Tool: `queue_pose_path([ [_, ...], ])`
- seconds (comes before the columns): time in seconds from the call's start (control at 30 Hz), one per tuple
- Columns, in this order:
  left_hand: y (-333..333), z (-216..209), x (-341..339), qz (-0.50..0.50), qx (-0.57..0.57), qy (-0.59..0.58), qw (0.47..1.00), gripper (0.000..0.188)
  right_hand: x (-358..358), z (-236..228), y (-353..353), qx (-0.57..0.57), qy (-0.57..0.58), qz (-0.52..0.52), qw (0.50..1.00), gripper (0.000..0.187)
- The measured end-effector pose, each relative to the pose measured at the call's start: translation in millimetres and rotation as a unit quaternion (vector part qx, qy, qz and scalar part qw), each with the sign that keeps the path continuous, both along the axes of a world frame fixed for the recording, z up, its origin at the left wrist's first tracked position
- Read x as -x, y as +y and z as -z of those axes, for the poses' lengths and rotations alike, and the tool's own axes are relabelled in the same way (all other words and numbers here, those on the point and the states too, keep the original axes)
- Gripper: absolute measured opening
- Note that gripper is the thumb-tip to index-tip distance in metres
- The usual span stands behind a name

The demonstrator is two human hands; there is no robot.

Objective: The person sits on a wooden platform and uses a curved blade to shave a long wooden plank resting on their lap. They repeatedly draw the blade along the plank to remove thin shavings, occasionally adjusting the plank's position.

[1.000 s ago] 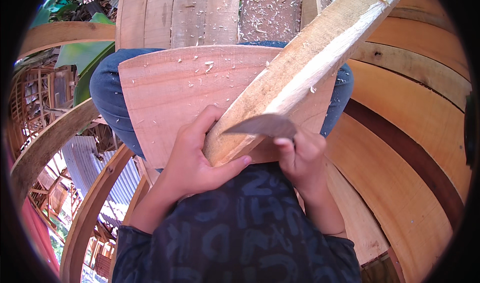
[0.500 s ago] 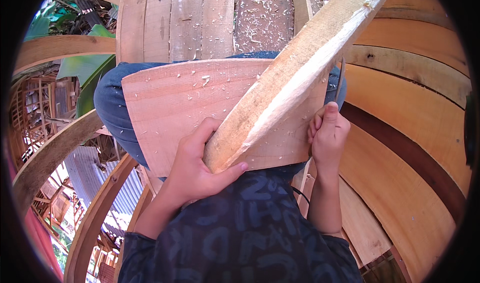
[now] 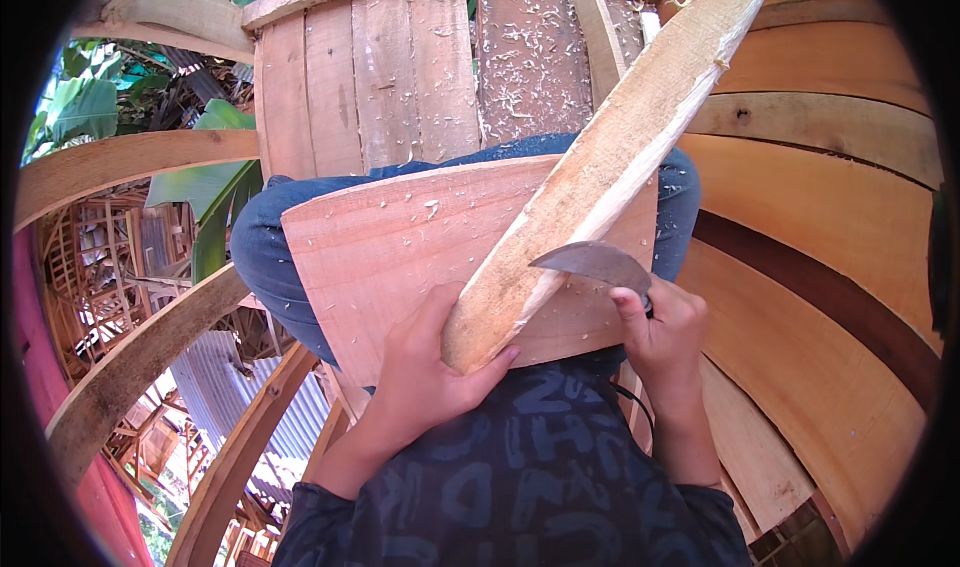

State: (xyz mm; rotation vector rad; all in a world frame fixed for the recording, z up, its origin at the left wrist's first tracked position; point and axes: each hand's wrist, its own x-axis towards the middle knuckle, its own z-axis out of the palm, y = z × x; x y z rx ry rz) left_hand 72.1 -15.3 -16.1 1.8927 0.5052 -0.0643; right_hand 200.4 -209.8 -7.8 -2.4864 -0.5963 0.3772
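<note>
A long wooden plank [image 3: 590,177] slants from my lap up to the far right, its right edge pale and freshly cut. My left hand [image 3: 430,362] grips the near end, thumb along the right side and fingers on the left. In my right hand [image 3: 665,337] is a knife with a short curved blade [image 3: 595,260]; its dark handle is mostly hidden by my fingers. The blade points left, over or against the plank's cut edge; contact cannot be made out. Under the plank, a broad flat board [image 3: 390,257] lies across my legs.
Wood shavings [image 3: 530,57] litter the floor planks [image 3: 385,87] ahead. Wide curved boards [image 3: 820,207] form a wall on the right. Wooden rails [image 3: 150,342] stand at the left, with corrugated metal sheets [image 3: 245,397] and banana leaves [image 3: 215,167] beyond.
My right hand has turned the knife, so its blade now points left across the plank instead of away from me. The whole view has shifted slightly.
</note>
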Motion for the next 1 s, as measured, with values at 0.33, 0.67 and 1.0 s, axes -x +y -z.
queue_pose_path([
  [0.33,-2,4,3,0.005,-0.01,0.02,1.0,0.055,-19,26,-2,-0.026,-0.112,-0.032,0.993,0.05],
  [0.67,0,5,9,0.008,-0.005,0.012,1.0,0.052,-81,39,-51,0.012,-0.077,0.226,0.971,0.06],
  [1.0,9,6,3,0.012,0.059,0.022,0.998,0.058,-6,17,4,0.033,-0.068,-0.069,0.995,0.063],
])
